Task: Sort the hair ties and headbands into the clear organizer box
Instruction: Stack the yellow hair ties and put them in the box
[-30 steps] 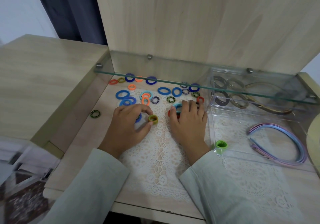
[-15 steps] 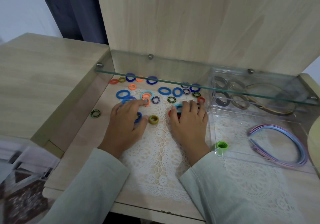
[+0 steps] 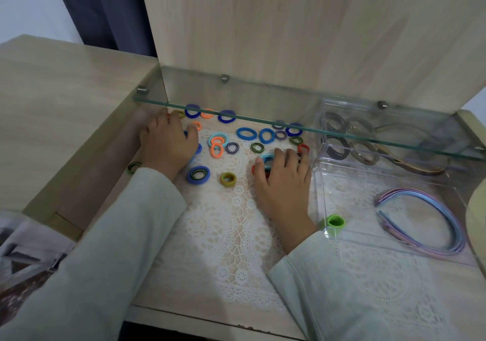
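A pale wooden desk (image 3: pixel 178 304) with a sunken top carries everything. A white lace cloth (image 3: pixel 231 235) covers its middle and right, leaving bare wood along the left and the near edge. Loose hair ties (image 3: pixel 246 133) are scattered over the far half of the cloth — blue, orange, light blue, striped. 1 olive tie (image 3: pixel 228 179) sits nearer, and 1 green-and-black striped tie (image 3: pixel 133 167) lies off the cloth on the bare wood. The clear organizer box (image 3: pixel 321 196) stands on the cloth's right side.
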A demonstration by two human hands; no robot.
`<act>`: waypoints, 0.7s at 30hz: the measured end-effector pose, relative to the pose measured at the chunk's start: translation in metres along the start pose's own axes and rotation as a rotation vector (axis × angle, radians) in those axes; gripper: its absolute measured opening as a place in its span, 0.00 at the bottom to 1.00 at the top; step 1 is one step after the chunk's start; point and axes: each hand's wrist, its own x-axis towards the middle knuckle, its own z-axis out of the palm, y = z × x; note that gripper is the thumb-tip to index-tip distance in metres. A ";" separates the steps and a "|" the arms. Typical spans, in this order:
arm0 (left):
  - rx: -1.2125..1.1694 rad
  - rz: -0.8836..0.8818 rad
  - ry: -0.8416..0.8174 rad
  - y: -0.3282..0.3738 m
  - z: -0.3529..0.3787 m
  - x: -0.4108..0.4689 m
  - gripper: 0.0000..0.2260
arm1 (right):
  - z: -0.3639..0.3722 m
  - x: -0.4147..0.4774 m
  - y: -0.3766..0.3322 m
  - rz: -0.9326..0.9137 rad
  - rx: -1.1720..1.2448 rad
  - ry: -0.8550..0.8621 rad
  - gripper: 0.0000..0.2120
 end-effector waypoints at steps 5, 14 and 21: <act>0.173 0.028 -0.066 0.009 0.004 0.021 0.18 | 0.002 0.000 0.000 -0.006 -0.006 0.006 0.29; 0.229 -0.025 -0.010 0.015 0.003 0.031 0.13 | 0.001 0.000 -0.001 -0.002 -0.010 -0.014 0.31; 0.164 -0.047 0.040 0.011 0.001 0.029 0.12 | 0.000 0.000 -0.001 -0.008 -0.019 -0.015 0.29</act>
